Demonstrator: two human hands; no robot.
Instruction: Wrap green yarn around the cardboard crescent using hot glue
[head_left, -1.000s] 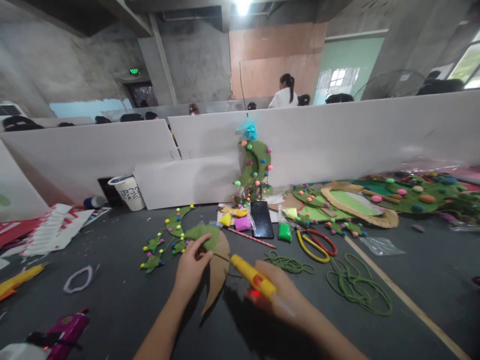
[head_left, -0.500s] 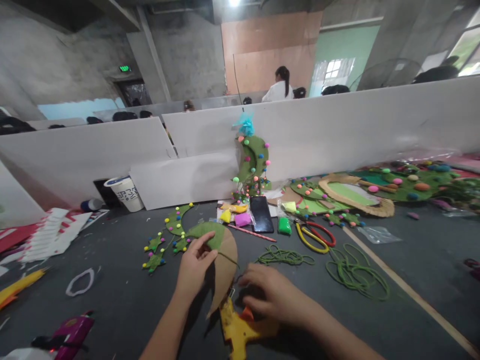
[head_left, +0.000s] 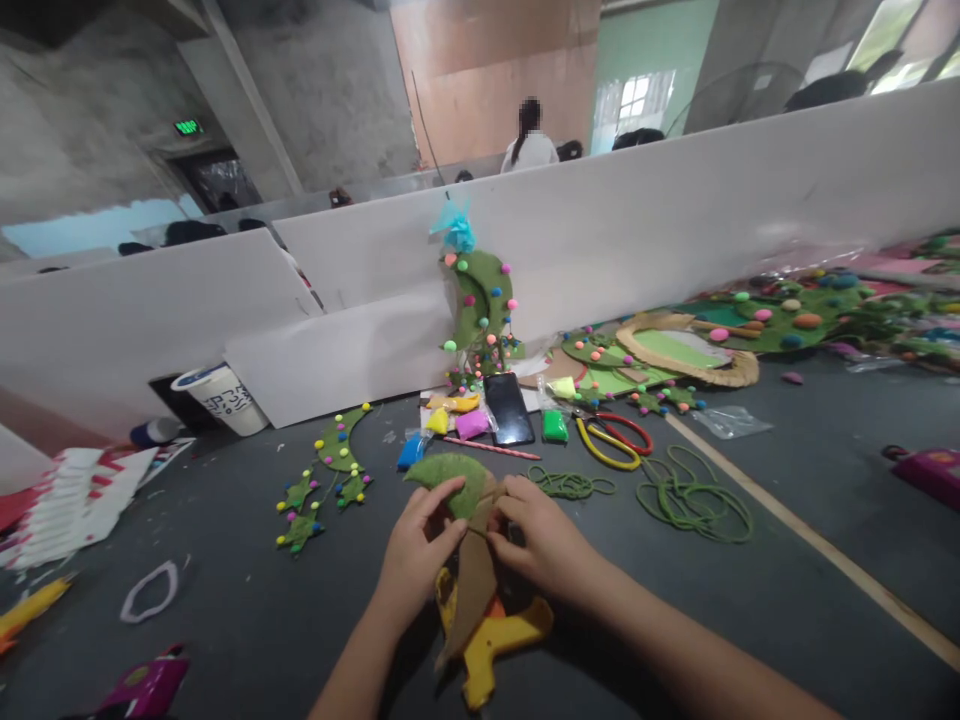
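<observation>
A crescent-shaped cardboard piece (head_left: 474,575), its upper part covered in green felt (head_left: 454,480), is held over the table. My left hand (head_left: 420,550) is closed on its left side, thumb and fingers on the felt. At the right edge my right hand (head_left: 541,530) pinches a thin green cord that crosses the cardboard; its fingertips are partly hidden. Under the crescent's lower tip lies a yellow glue gun (head_left: 495,645) with an orange trigger, partly covered.
Green cord coils (head_left: 694,500), scissors (head_left: 615,440), a phone (head_left: 510,410) and clay packets (head_left: 472,425) lie beyond my hands. A finished crescent ornament (head_left: 341,440) with stars is at left. A white partition (head_left: 615,220) rises behind; a person (head_left: 531,140) is past it.
My right hand has risen from beside the glue gun to the crescent's right edge and closed there. The crescent has shifted and tilted, and the head view has turned right.
</observation>
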